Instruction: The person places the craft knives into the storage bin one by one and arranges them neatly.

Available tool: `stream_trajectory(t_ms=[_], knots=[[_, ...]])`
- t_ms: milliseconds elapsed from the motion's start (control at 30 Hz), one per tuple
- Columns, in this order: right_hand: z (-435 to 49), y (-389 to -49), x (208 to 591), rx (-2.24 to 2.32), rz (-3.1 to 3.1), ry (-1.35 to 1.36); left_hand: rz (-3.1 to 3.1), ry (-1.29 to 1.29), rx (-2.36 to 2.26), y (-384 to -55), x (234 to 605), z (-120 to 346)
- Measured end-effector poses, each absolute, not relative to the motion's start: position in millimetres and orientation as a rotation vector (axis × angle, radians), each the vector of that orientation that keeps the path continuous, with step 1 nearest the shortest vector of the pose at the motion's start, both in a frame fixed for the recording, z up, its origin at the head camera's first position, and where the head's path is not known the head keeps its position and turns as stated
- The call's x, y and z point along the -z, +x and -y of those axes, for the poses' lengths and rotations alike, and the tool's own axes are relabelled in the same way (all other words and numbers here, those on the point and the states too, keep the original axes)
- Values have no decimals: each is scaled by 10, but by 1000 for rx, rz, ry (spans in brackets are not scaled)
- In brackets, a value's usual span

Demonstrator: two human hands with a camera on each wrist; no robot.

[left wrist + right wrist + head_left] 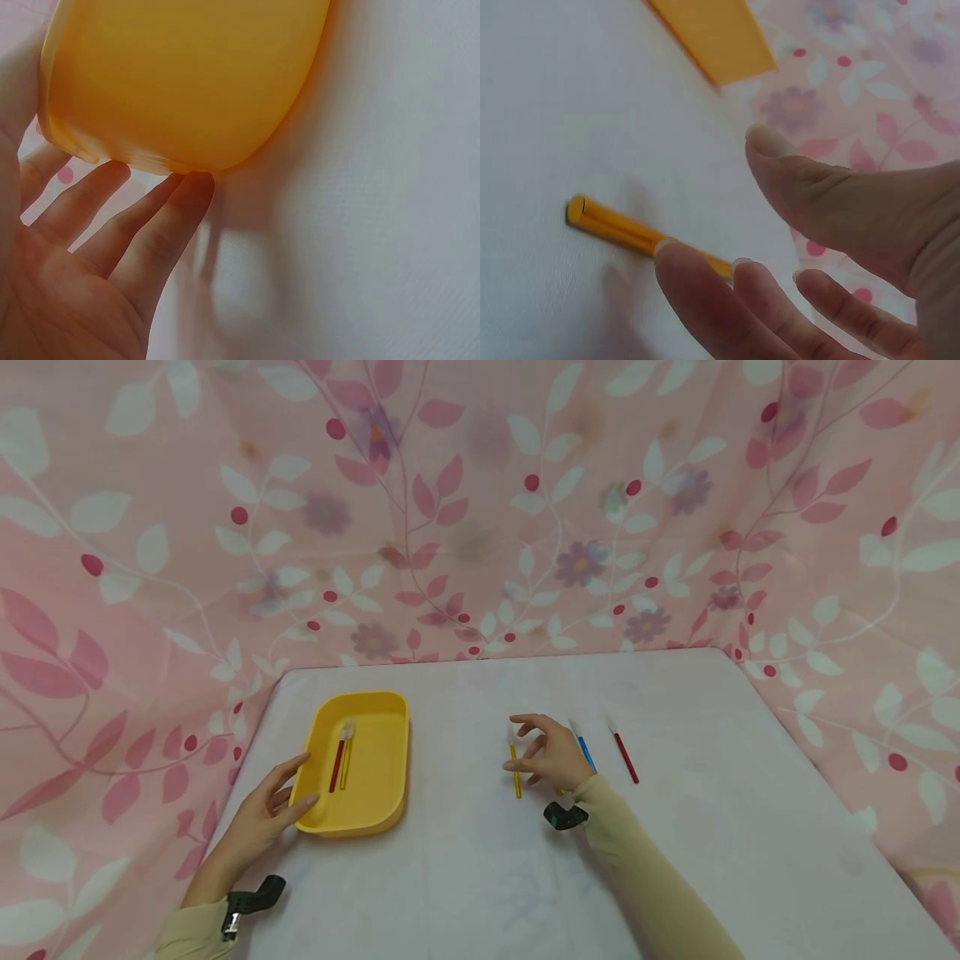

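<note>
A yellow tray stands at the left of the table. My left hand grips its near left side, thumb over the rim; in the left wrist view the fingertips touch its outer wall. A red paintbrush and a yellow paintbrush lie inside the tray. My right hand hovers over another yellow paintbrush, thumb and fingers spread apart and holding nothing. In the right wrist view the brush's yellow handle lies on the table, partly hidden behind the fingertips.
Right of my right hand lie a blue paintbrush, partly covered by the hand, and a red paintbrush. A bit of yellow shows under the right wrist. A flowered pink curtain borders the white table.
</note>
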State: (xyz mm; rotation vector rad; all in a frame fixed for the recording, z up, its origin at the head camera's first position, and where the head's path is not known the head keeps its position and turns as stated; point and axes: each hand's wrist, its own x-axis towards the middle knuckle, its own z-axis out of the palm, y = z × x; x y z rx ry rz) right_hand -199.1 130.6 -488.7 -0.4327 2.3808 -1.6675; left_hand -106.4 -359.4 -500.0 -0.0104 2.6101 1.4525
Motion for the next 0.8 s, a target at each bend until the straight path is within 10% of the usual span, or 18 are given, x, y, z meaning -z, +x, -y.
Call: stream_trajectory(t_ms=[800], knots=[[-1242, -2256, 5043, 1332, -2466, -482, -2621, -36, -1439, -1087, 5012, 3582]])
